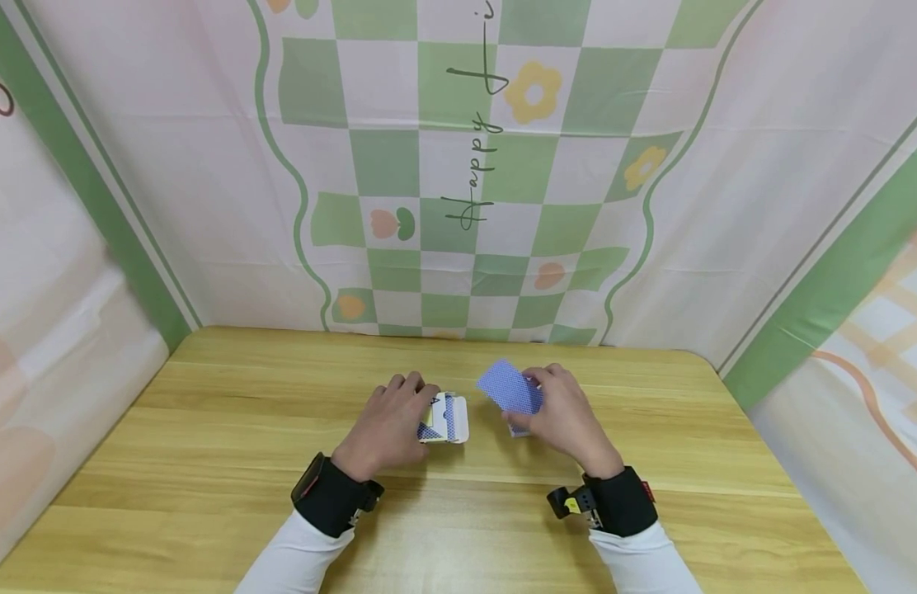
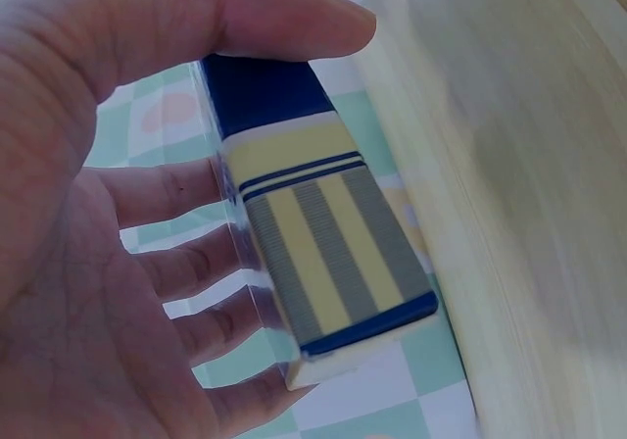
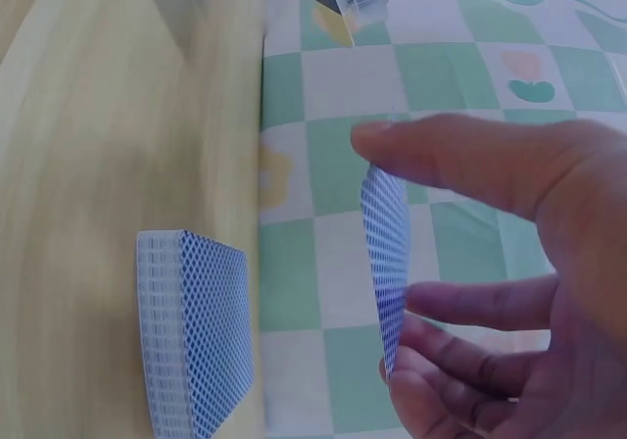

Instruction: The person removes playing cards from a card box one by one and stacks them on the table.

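Tabletop: yellow-brown wood grain, rounded far corners, a soft sheen at the near edge.
Back cloth: green-and-white checks, floral prints, sideways lettering.
Left cloth: pale, green-banded.
Right cloth: green band, orange lattice.

**Card box left, deck right**

The box is in the left hand, over the table. To its right, across a gap, the deck lies on the table, beneath and apart from the card in the right hand. Cloth hangs behind the table's far edge and along 2 sides, left and right.
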